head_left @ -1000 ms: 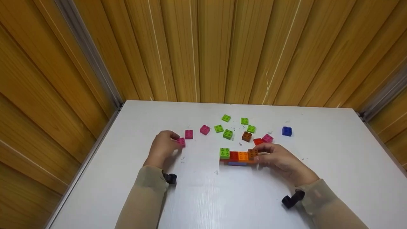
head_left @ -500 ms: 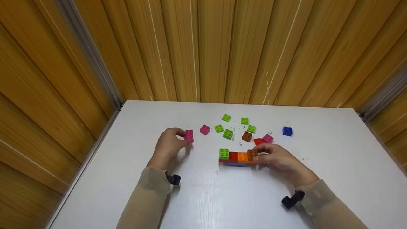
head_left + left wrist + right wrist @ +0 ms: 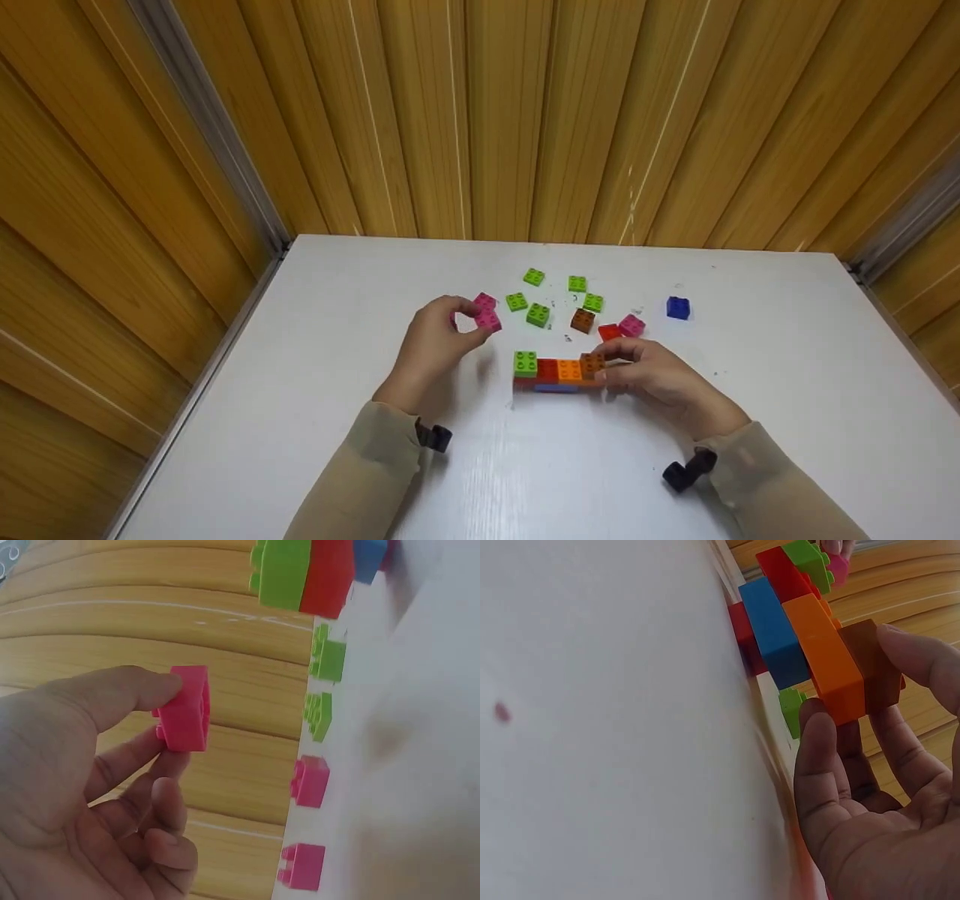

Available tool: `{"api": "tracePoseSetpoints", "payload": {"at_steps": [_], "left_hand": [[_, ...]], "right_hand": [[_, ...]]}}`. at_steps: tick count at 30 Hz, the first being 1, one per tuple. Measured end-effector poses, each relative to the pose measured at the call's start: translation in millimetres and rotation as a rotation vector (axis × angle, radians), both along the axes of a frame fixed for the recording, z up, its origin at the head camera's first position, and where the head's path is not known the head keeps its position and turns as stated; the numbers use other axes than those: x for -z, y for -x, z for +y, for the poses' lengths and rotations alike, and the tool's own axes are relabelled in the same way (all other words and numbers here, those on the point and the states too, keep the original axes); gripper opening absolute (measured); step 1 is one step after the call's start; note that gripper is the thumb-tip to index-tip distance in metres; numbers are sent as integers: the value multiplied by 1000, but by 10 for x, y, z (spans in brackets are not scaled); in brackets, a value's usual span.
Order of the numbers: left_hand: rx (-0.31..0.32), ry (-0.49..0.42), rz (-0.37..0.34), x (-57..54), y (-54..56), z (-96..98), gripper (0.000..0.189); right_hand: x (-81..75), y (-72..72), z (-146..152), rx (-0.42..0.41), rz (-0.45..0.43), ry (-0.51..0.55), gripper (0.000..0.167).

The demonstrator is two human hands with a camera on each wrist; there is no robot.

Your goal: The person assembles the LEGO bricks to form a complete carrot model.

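Note:
Between thumb and fingers, my left hand (image 3: pixel 439 341) pinches a pink toy brick (image 3: pixel 186 709), raised above the table. In the head view that brick overlaps a second pink brick (image 3: pixel 484 300) lying behind it; another pink brick (image 3: pixel 303 867) is mostly hidden by the hand there. My right hand (image 3: pixel 660 379) grips a built brick assembly (image 3: pixel 558 371) at its right end, thumb on the brown brick (image 3: pixel 874 667). Along its top run green, red, orange and brown; a blue brick (image 3: pixel 774 634) sits underneath, with a red one (image 3: pixel 746 637) below that.
Loose green bricks (image 3: pixel 538 315) lie scattered behind the assembly. To their right are a brown brick (image 3: pixel 583 320), a red piece (image 3: pixel 609 331), a pink brick (image 3: pixel 632 325) and a blue brick (image 3: pixel 678 307). Wood-patterned panels (image 3: pixel 502 120) border the white table (image 3: pixel 480 480).
My left hand has lifted its pink brick and carried it rightward past the other pink bricks. The right hand keeps its grip, and the assembly has shifted slightly left.

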State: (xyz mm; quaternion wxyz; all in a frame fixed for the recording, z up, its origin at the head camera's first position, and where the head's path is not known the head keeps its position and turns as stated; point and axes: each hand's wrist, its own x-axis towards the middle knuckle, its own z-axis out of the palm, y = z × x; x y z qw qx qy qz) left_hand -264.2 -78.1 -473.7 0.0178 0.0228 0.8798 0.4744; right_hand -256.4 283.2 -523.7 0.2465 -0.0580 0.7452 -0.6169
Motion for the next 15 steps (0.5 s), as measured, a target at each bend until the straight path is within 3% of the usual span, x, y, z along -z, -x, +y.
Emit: {"api": "tracePoseSetpoints", "payload": {"at_steps": [15], "left_hand": [[208,-38,55,113,-243,454,30]], "right_hand": [[-27,-15,-23,28,-34,-27,43]]}}
